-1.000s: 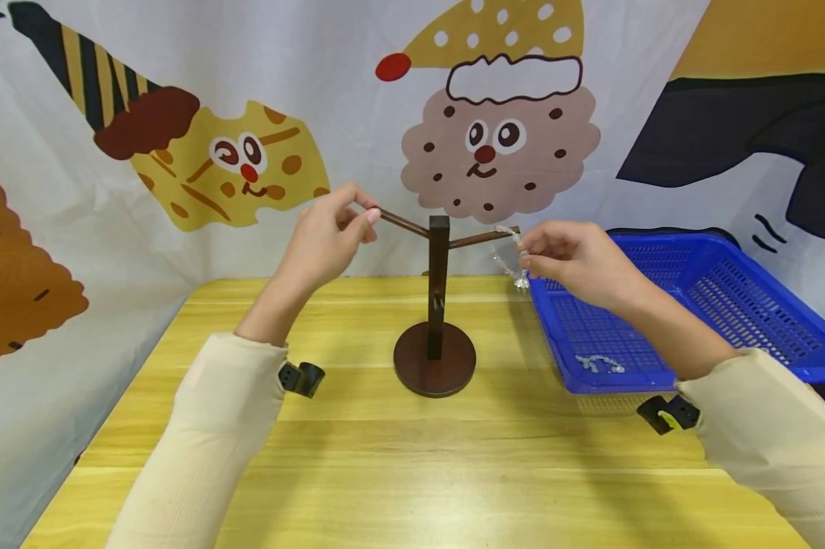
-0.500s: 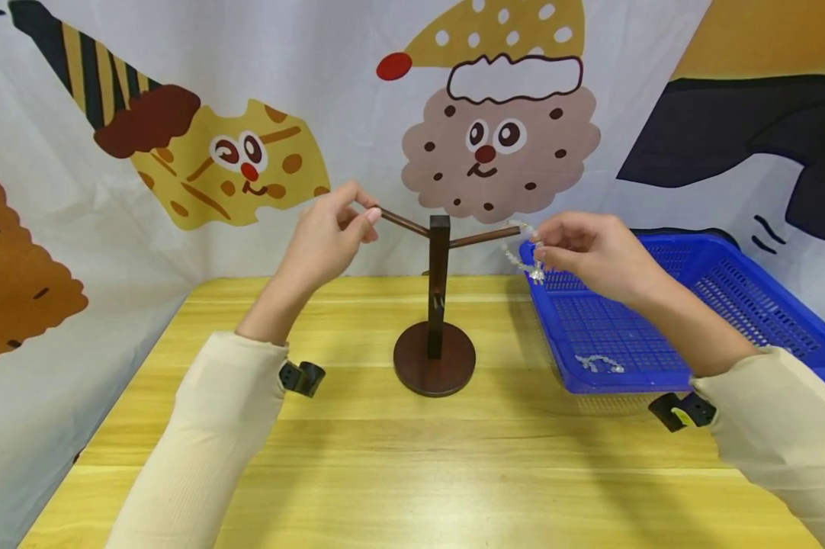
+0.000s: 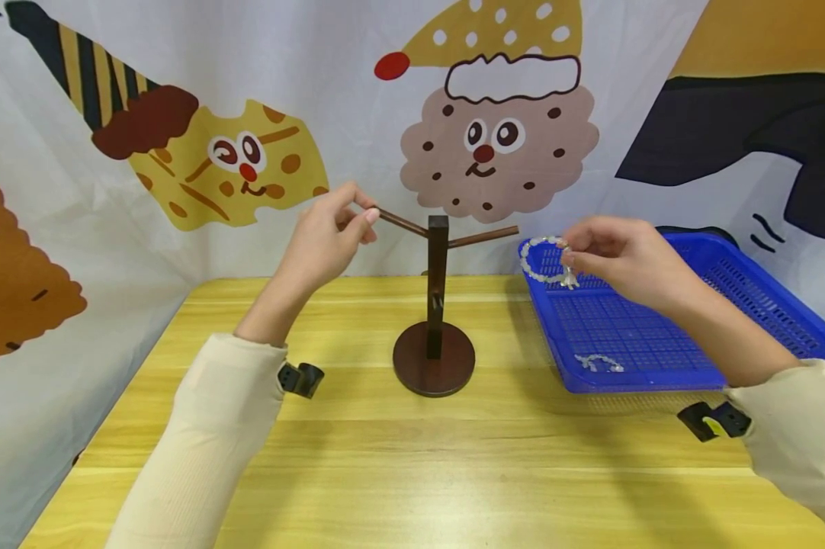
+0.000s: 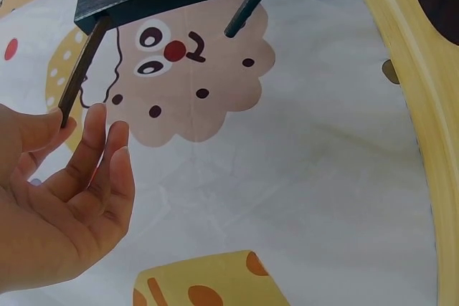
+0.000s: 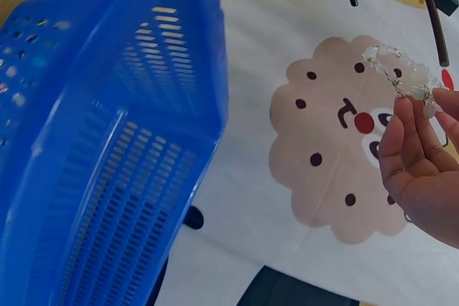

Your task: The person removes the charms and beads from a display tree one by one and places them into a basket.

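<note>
A dark wooden stand [image 3: 437, 286] with a round base and slanting pegs stands upright mid-table. My left hand [image 3: 333, 232] pinches the tip of its left peg [image 4: 84, 69] between thumb and forefinger; the other fingers are loosely bent. My right hand [image 3: 621, 255] pinches a clear beaded bracelet [image 3: 543, 259] with a small pale charm. The bracelet hangs as a loop to the right of the right peg [image 3: 484, 237], apart from its tip, and overlaps the basket's corner in the head view. In the right wrist view the bracelet [image 5: 410, 77] is bunched at the fingertips.
A blue plastic basket [image 3: 556, 358] sits at the right, under the right forearm. Another beaded bracelet [image 3: 599, 363] lies inside it near the front. Behind the wooden table [image 3: 412, 473] hangs a white cloth [image 3: 364, 137] with cartoon prints.
My right hand has moved right with the bracelet, from around the right peg's tip to clear of it. The bracelet's loop now faces the head camera more. My left hand keeps its place.
</note>
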The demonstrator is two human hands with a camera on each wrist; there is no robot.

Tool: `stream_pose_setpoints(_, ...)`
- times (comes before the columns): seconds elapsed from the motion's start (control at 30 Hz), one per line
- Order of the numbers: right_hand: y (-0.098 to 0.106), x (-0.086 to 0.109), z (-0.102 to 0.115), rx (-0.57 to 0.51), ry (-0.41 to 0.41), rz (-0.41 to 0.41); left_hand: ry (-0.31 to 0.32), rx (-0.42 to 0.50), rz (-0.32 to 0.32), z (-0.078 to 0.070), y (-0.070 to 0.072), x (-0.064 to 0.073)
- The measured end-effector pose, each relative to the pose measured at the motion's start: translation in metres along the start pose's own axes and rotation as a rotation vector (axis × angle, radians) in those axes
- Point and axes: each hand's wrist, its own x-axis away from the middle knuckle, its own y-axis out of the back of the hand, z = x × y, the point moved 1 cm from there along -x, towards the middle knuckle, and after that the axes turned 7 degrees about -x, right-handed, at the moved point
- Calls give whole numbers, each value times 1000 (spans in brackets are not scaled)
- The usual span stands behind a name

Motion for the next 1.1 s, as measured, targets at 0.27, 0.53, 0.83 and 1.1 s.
stream_pose_setpoints(0.27,11,15,-17,68,-68,21,-3,4,0,1,0,1)
stream_pose_setpoints(0.53,21,33,-39,114,-96,44,-14,9,-3,2,-1,1)
stream_pose_setpoints(0.83,28,55,-72,136,-107,95,-7,10,3,2,1,-2)
stream_pose_setpoints(1.1,24,69,-94,106,-108,105,8,29,10,2,1,-5)
